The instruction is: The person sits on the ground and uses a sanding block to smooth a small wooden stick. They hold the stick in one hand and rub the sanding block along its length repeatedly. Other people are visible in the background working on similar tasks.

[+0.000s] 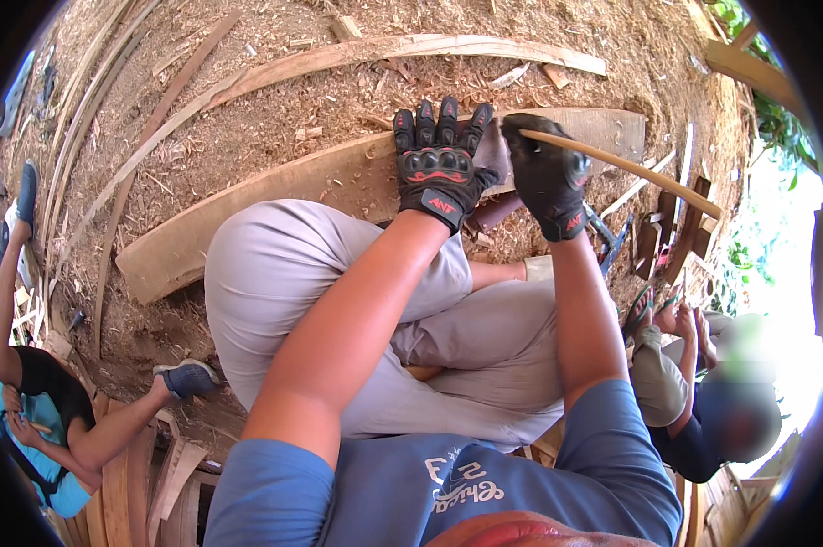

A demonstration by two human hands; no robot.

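Observation:
My left hand (440, 164), in a black glove with red trim, lies with its fingers stretched out over a long wooden plank (265, 201) on the ground in front of my legs. A flat greyish-pink piece (491, 150) shows beside its thumb; I cannot make out what it is. My right hand (546, 173), gloved the same way, is closed round a slim wooden stick (630, 167), whose long end points to the right. Whatever lies under the right fist is hidden. A brown rounded piece (497, 211) sits below the plank between my wrists.
A long curved wood strip (411, 47) lies beyond the plank on shavings. More strips (92, 100) lie at the left. One person (56, 419) sits at the left, another (703, 392) at the right. A blue tool (616, 242) and wood offcuts (671, 237) lie right of my right wrist.

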